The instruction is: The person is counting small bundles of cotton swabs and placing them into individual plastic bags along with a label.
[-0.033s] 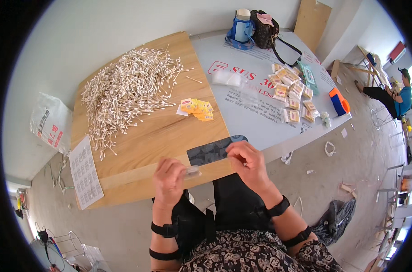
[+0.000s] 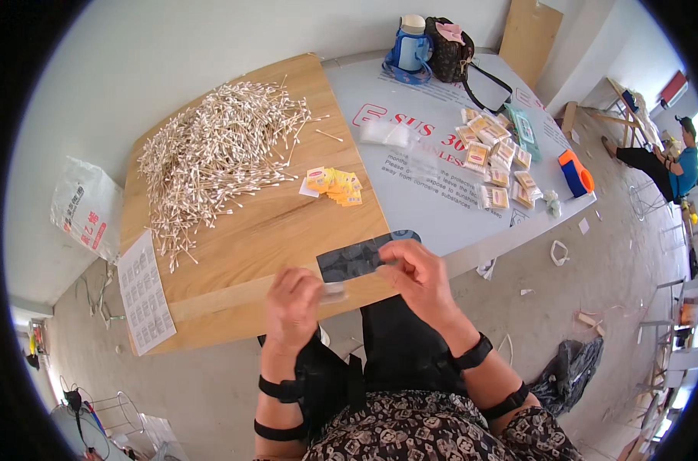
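Over the front edge of the wooden table (image 2: 241, 238), my left hand (image 2: 294, 307) is closed on a small clear plastic bag (image 2: 334, 291) that pokes out to the right of its fingers. My right hand (image 2: 420, 283) is a little way to the right, thumb and fingers bent together in a pinch; whatever lies between them is too small to make out. A dark grey patterned mat (image 2: 345, 261) lies flat on the table just beyond both hands. Yellow cards (image 2: 335, 184) are spread in a stack farther back.
A big heap of cotton swabs (image 2: 218, 146) covers the table's left. On the grey sheet-covered table (image 2: 441, 207) lie clear bags (image 2: 387, 133), packed swab bags (image 2: 490, 129), an orange-and-blue tape dispenser (image 2: 576, 173), a bottle (image 2: 410, 46) and a handbag (image 2: 449, 50). A person (image 2: 681, 161) sits far right.
My left hand has shifted to the right with the clear plastic bag. My right hand has moved slightly left, so the gap between them is smaller.
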Action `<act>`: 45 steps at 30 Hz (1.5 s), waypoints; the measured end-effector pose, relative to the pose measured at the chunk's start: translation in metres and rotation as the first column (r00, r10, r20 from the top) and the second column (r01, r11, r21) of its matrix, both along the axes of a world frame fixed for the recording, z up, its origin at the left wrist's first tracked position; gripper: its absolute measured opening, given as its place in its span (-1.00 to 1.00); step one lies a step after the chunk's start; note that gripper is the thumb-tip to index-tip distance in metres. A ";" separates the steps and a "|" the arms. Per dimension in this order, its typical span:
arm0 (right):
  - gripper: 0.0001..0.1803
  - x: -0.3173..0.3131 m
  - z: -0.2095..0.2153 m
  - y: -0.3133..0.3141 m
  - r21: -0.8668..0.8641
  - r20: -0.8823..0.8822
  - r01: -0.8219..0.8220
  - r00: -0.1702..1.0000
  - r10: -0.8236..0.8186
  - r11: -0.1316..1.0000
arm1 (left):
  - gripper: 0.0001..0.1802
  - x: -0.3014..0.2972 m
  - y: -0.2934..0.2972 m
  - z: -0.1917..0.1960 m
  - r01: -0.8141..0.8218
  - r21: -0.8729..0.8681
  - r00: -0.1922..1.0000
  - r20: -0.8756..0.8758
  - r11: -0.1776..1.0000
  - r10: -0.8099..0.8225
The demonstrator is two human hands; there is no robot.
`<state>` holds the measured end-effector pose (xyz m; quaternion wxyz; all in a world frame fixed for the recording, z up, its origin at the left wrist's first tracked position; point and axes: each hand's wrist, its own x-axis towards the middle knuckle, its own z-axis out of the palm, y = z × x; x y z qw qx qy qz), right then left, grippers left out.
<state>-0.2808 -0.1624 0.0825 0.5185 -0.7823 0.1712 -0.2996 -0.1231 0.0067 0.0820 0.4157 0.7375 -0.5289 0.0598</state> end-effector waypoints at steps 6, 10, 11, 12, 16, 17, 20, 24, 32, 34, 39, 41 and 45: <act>-0.53 0.009 -0.006 -0.002 0.951 -0.115 0.048 0.972 0.205 0.306 | -0.77 -0.039 -0.043 0.016 0.123 0.041 0.949 0.286 0.992 -0.129; -0.46 0.016 -0.027 -0.027 0.877 -0.147 0.098 0.987 0.068 0.470 | -0.69 -0.034 -0.043 0.000 0.156 0.063 0.978 0.132 0.986 -0.163; -0.45 0.019 -0.034 -0.044 0.817 -0.189 0.149 0.982 0.014 0.558 | -0.70 -0.032 -0.043 0.001 0.115 0.046 0.992 0.039 0.992 -0.117; -0.46 0.023 -0.029 -0.062 0.744 -0.245 0.251 0.965 -0.098 0.619 | -0.70 -0.027 -0.043 -0.001 0.093 0.055 0.995 0.042 0.994 -0.095; -0.50 0.017 -0.047 -0.175 0.498 -0.076 0.369 0.920 -0.384 0.785 | -0.73 -0.001 -0.034 -0.026 0.088 0.182 0.995 0.025 0.979 -0.095; -0.49 0.022 -0.046 -0.192 0.549 -0.044 0.412 0.884 -0.466 0.728 | -0.74 0.005 -0.029 -0.033 0.070 0.193 0.997 -0.027 0.979 -0.066; -0.54 0.008 -0.060 -0.230 0.557 -0.108 0.537 0.804 -0.585 0.634 | -0.76 0.023 -0.020 -0.051 0.002 0.190 0.989 -0.148 0.982 0.026; -0.71 0.025 -0.082 -0.207 0.370 -0.281 0.596 0.803 -0.526 0.712 | -0.77 0.056 -0.024 -0.071 -0.185 0.215 0.937 -0.257 0.959 0.238; -0.90 0.063 -0.080 -0.100 0.228 -0.279 0.288 0.935 -0.222 0.930 | -0.68 0.116 -0.094 -0.071 -0.246 0.272 0.929 -0.209 0.931 0.306; -0.90 0.064 -0.092 -0.125 0.206 -0.262 0.336 0.924 -0.279 0.919 | -0.64 0.122 -0.098 -0.082 -0.239 0.274 0.920 -0.244 0.932 0.307; -0.87 0.063 -0.115 -0.201 -0.348 -0.284 0.471 0.771 -0.570 0.811 | -0.56 0.122 -0.094 -0.094 -0.241 0.094 0.905 -0.338 0.966 0.258; -0.86 0.068 -0.118 -0.210 -0.391 -0.291 0.435 0.778 -0.557 0.811 | -0.57 0.123 -0.092 -0.091 -0.239 0.116 0.887 -0.378 0.964 0.265; -0.85 0.077 -0.128 -0.217 -0.514 -0.368 0.306 0.765 -0.528 0.801 | -0.62 0.122 -0.093 -0.088 -0.258 0.133 0.887 -0.361 0.957 0.289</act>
